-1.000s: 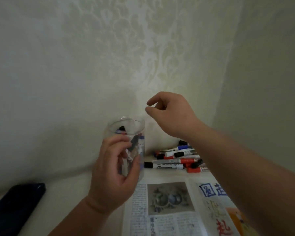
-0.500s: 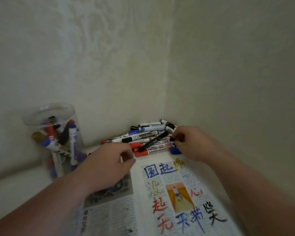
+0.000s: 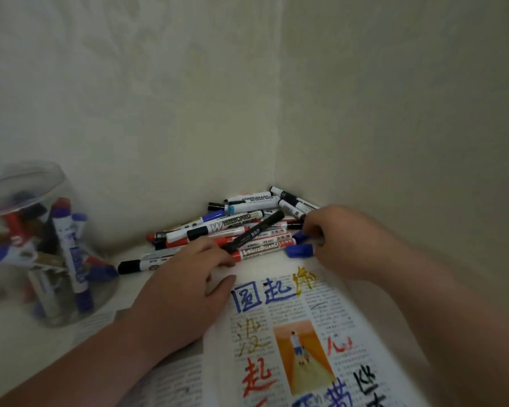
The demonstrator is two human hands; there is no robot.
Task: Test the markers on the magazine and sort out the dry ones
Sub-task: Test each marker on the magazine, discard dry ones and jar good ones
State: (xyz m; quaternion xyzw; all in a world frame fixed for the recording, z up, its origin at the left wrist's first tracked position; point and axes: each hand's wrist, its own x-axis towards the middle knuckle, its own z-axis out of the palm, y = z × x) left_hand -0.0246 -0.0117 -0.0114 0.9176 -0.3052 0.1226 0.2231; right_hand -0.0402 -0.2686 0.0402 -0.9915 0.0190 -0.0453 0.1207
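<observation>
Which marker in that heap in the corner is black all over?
The black marker, lying slantwise across the white-barrelled markers; it alone has a dark barrel from end to end.

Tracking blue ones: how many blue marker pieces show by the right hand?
2. The upper blue piece sits against the right hand; the lower blue piece lies just below, at the top of the magazine. Others may hide under the hand.

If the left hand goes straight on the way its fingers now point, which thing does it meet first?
The left hand would first meet the red whiteboard marker at the pile's near edge, probably with the black marker lying across it; contact now is unclear.
</observation>
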